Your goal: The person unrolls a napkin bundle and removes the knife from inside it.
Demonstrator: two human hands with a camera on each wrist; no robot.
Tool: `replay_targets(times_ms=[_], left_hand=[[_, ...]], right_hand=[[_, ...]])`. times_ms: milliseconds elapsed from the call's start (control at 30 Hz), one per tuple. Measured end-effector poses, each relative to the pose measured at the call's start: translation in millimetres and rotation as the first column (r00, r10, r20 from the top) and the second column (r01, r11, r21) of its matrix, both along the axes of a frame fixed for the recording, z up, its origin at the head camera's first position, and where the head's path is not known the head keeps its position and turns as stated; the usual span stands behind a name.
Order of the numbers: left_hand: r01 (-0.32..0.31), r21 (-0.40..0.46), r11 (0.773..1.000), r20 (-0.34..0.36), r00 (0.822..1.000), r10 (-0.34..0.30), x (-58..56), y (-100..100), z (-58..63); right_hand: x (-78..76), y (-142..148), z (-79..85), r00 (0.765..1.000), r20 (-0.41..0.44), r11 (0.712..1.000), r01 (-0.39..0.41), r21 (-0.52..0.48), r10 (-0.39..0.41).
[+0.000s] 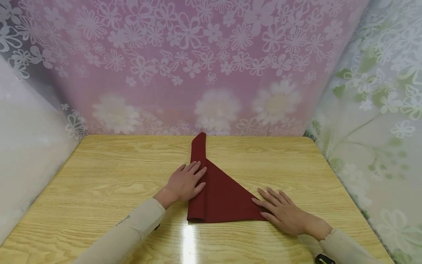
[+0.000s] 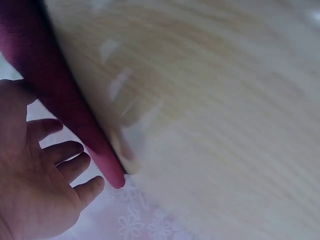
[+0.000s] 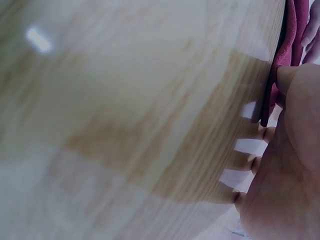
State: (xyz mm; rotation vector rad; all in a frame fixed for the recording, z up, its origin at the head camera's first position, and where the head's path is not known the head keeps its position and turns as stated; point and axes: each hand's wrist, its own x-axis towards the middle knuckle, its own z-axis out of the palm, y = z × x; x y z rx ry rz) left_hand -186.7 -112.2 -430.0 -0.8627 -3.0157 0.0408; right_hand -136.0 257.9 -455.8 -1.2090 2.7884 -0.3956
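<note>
A dark red cloth (image 1: pixel 227 198) lies on the table, its left side rolled or folded into a long strip (image 1: pixel 199 150) that reaches the table's far edge. The rest spreads rightward as a triangle. My left hand (image 1: pixel 184 181) rests on the strip near its middle, fingers extended across it. On the triangle's right corner lies my right hand (image 1: pixel 287 212), fingers spread, partly covering the tip. The left wrist view has the cloth's edge (image 2: pixel 65 95) beside loosely bent fingers (image 2: pixel 65 152). In the right wrist view, the cloth (image 3: pixel 285 60) shows beyond the thumb.
The wood-grain table (image 1: pixel 115 165) has a bright light reflection at its near middle. A pink flowered curtain (image 1: pixel 158 84) hangs behind it, with a pale floral panel (image 1: pixel 379 128) at right and a whitish one (image 1: pixel 23 146) at left.
</note>
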Motion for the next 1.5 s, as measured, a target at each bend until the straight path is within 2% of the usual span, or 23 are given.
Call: replay_targets(times_ms=[233,533,733,1000,1167,1300,1500], left_hand=[[0.045,0.025,0.999,0.002,0.999,-0.045,1.7,8,9.6],[0.058,0.009,0.998,0.04,0.997,-0.058,1.3,18,6.3],[0.055,-0.014,0.998,0.075,0.996,-0.054,0.2,20,4.1],[0.045,-0.015,0.999,0.093,0.995,-0.043,-2.1,18,3.5],[0.034,0.025,0.999,0.109,0.993,-0.036,-5.0,15,3.5],[0.035,0.072,0.997,0.114,0.992,-0.043,-5.7,12,3.2],[0.053,0.098,0.994,0.084,0.995,-0.061,-6.9,7,2.3]], right_hand=[[0.8,0,0.4,1.0,0.007,1.0,0.021,-0.017,-0.021],[1.5,-4,11.2,0.995,0.091,0.998,0.029,0.051,-0.033],[1.0,-1,5.4,0.999,0.044,1.0,0.001,-0.003,-0.001],[1.7,0,1.5,1.0,0.013,1.0,0.015,-0.018,-0.015],[0.8,1,-1.2,1.0,-0.014,1.0,0.012,-0.028,-0.013],[0.4,0,2.1,1.0,0.016,1.0,0.017,-0.001,-0.017],[0.9,-2,6.9,0.998,0.055,0.999,0.028,0.032,-0.03]])
